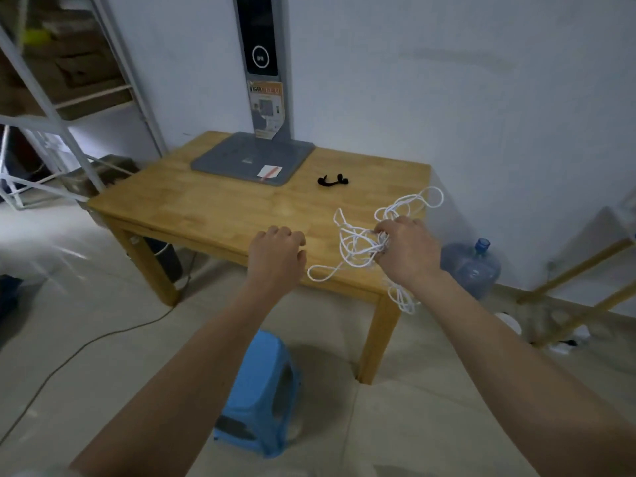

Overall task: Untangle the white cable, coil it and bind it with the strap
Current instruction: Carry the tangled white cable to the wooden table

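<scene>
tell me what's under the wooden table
Under the wooden table a dark bin-like object stands by the left leg, with a dark cord trailing over the floor. The tabletop covers everything further back.

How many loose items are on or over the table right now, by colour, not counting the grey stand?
White: 1, the tangled cable, held in the right hand grip, one loop hanging past the table edge.
Black: 1, the strap, lying apart from the cable.
Total: 2
</scene>
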